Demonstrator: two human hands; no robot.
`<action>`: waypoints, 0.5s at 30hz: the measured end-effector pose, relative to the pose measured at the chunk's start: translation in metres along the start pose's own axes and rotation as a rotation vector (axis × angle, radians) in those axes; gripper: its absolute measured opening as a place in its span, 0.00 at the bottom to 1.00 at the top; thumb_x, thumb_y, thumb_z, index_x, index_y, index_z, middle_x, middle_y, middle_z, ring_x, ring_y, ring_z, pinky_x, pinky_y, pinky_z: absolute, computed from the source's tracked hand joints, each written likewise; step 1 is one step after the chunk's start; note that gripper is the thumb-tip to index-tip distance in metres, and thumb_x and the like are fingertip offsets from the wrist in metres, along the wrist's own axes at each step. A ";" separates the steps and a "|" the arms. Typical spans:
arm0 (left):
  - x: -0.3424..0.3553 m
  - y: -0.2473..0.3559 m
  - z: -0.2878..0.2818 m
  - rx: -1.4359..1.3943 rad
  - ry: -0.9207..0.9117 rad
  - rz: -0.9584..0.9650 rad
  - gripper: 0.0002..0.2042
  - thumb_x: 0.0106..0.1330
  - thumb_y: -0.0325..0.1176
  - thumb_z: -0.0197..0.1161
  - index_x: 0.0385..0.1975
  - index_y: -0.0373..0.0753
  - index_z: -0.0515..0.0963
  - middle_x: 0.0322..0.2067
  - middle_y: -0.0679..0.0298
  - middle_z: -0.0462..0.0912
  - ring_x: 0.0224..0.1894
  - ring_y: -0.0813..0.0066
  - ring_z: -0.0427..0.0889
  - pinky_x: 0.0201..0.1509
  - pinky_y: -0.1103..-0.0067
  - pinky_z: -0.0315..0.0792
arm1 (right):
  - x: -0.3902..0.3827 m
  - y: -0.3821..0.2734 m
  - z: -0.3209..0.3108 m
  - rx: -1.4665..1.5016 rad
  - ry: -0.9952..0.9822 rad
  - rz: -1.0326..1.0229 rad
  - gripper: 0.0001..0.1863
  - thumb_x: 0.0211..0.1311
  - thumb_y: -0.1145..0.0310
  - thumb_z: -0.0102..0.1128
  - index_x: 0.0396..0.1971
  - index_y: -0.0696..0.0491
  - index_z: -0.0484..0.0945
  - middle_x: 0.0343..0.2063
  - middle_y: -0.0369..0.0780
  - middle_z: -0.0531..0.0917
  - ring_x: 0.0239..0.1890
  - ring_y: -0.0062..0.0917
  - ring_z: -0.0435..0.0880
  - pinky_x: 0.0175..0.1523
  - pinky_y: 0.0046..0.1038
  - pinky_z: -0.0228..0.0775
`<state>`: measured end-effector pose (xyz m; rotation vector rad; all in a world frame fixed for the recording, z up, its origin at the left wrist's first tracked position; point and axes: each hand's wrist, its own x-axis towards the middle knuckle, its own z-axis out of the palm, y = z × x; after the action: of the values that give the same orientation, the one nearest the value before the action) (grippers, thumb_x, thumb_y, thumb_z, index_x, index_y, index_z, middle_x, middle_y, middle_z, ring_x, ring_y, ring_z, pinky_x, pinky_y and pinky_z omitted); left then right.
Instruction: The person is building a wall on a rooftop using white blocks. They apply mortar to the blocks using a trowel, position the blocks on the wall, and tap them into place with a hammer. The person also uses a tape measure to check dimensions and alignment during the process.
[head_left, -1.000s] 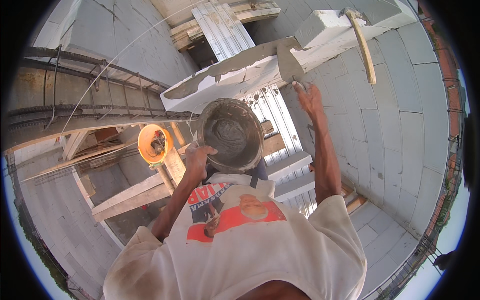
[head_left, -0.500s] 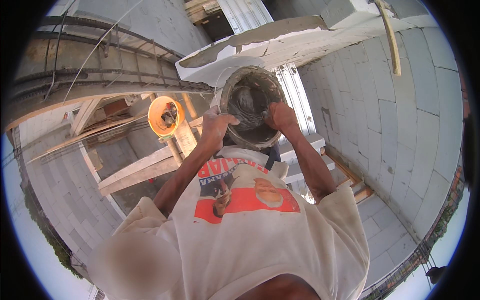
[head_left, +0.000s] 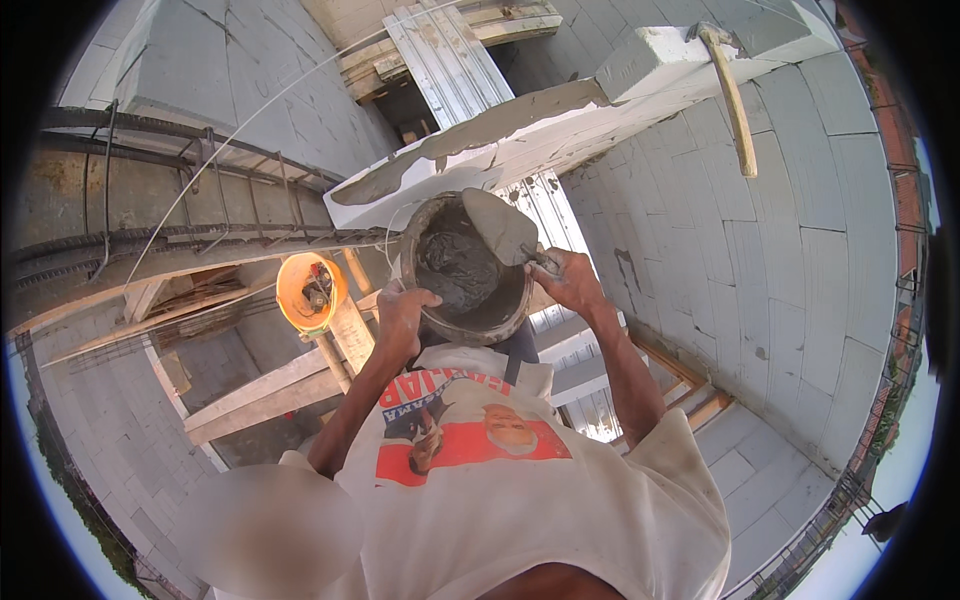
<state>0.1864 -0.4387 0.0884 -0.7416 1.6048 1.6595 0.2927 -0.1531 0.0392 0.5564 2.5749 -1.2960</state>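
Orange plastic bucket (head_left: 311, 291), round and open-topped with small items inside, sits on a wooden post at the left, beside rusty steel reinforcement bars (head_left: 200, 240) running along a grey concrete beam.

Left hand (head_left: 403, 312): fingers curled closed over the near-left rim of a round, mortar-crusted grey bucket (head_left: 466, 272), thumb on the rim edge. The bucket is held up in front of the person's chest, just below the mortar-covered top edge of a wall course of white aerated concrete blocks (head_left: 560, 130). Wet grey mortar (head_left: 455, 270) fills the lower left part of the bucket.

Right hand (head_left: 566, 280): closed around the handle of a steel trowel with a rounded, mortar-smeared blade (head_left: 500, 226). The blade tilts over the upper right inside of the bucket, its tip near the far rim, touching the mortar mass.

Further right, a wooden-handled hammer (head_left: 730, 90) lies on the top edge of the block wall, head toward the far end, handle hanging over the wall face. The wall face of large white blocks (head_left: 790, 260) extends toward the right edge.
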 end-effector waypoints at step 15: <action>0.010 -0.044 -0.013 0.278 -0.084 0.447 0.19 0.51 0.16 0.64 0.46 0.27 0.79 0.35 0.58 0.85 0.34 0.66 0.85 0.40 0.72 0.81 | 0.130 0.010 -0.201 0.561 0.139 0.397 0.12 0.69 0.64 0.66 0.40 0.59 0.81 0.19 0.33 0.75 0.16 0.17 0.72 0.18 0.23 0.66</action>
<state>0.2155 -0.4518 0.0533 -0.1743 1.9875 1.6849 0.1763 0.0445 0.1065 1.2180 2.0123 -1.8629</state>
